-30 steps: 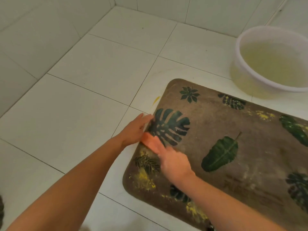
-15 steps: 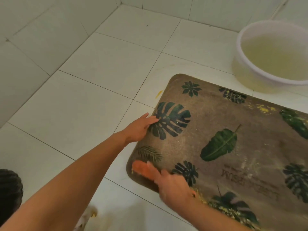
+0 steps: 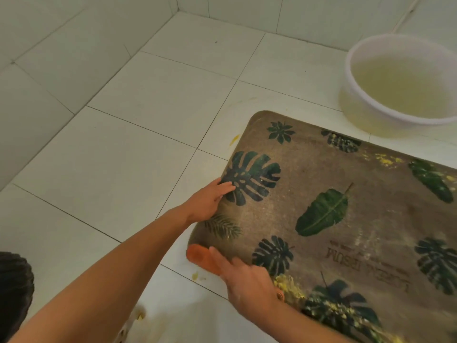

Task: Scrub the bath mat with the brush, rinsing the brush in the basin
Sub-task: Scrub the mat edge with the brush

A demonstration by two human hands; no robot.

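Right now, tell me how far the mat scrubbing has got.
Roughly midway, by the look of it. Done: the near-left part of the bath mat looks free of yellow grime. In hand: the right hand holds the orange brush at the near-left corner while the left hand presses the edge flat. Left: yellow clumps beside the right hand and along the far edge, plus rinsing in the basin.

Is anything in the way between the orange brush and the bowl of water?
Nothing visible. Between the brush in the right hand and the basin lie only the flat bath mat and bare floor tile.
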